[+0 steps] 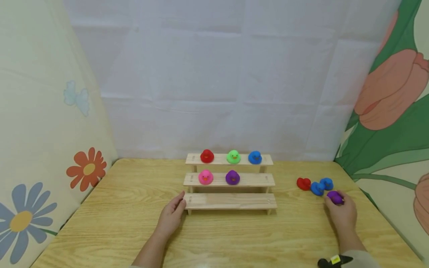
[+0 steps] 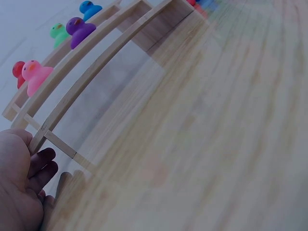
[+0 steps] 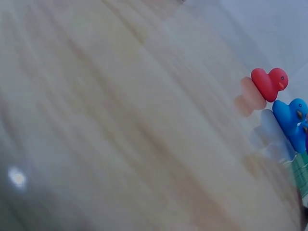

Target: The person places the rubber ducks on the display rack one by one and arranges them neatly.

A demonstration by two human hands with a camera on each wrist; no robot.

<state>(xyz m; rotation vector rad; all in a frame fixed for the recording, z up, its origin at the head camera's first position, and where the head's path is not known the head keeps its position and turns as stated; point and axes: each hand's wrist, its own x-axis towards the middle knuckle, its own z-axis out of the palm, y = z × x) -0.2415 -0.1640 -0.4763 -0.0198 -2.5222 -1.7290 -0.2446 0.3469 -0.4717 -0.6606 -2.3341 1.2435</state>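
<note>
A three-tier wooden stand (image 1: 231, 201) stands on the table. My left hand (image 1: 171, 216) grips the left end of its lowest tier, the thumb at the plank's edge and the fingers bent beside it in the left wrist view. Off to the right, my right hand (image 1: 344, 214) holds a purple rubber duck (image 1: 335, 197) between thumb and fingers, just above or on the table; which, I cannot tell. On the top tier sit a red duck (image 1: 207, 156), a green duck (image 1: 233, 157) and a blue duck (image 1: 255, 157). The middle tier bears a pink duck (image 1: 206, 177) and another purple duck (image 1: 232, 177).
Beside my right hand lie a red duck (image 1: 303, 183) and two blue ducks, one nearer (image 1: 317, 188) and one behind (image 1: 326, 183). A white cloth (image 1: 214, 74) hangs behind the wooden table (image 1: 140, 186). Flower-patterned panels flank both sides.
</note>
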